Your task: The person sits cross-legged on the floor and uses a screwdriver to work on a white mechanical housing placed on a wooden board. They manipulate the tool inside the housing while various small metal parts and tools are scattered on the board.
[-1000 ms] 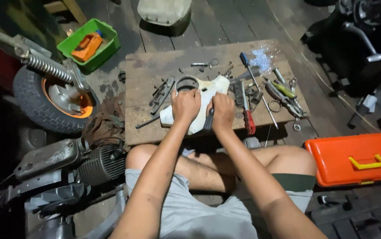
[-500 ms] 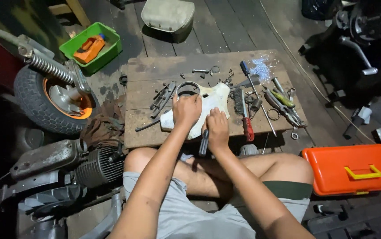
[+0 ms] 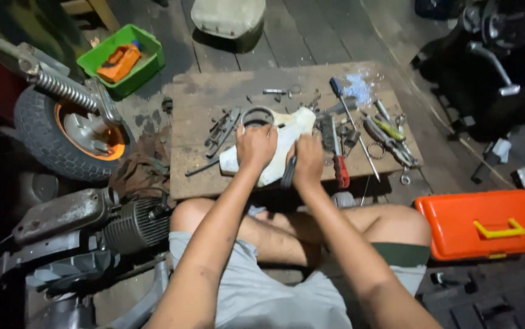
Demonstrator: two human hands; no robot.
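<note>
- Hands first: the left hand (image 3: 255, 145) lies curled on top of the white plastic part (image 3: 287, 137), pressing it down onto the wooden board (image 3: 213, 91).
- Right hand (image 3: 308, 159) is closed around a dark tool (image 3: 288, 173). The tool's handle pokes out below the fist. Its tip is hidden, so I cannot tell what kind of tool it is.
- White plastic part sits in the middle of the board, just in front of the person's knees, with a round metal ring (image 3: 256, 114) touching its far edge.
- Many loose tools lie close on the right: a red-handled tool (image 3: 338, 164), a blue-handled screwdriver (image 3: 347, 113), a yellow-handled tool (image 3: 389, 128) and small rings and bits.
- I think the tool could slip off the smooth plastic if the right hand pushes too hard, and it could poke the left hand, which is very near.
- I think the part could slide or crack too, since only one hand holds it flat.
- Small bits near the board's edge could roll off and get lost on the dark floor if an arm bumps them.
- Off the board are a green bin (image 3: 122, 58), a scooter wheel (image 3: 67, 134) on the left and an orange toolbox (image 3: 488, 222) on the right.
</note>
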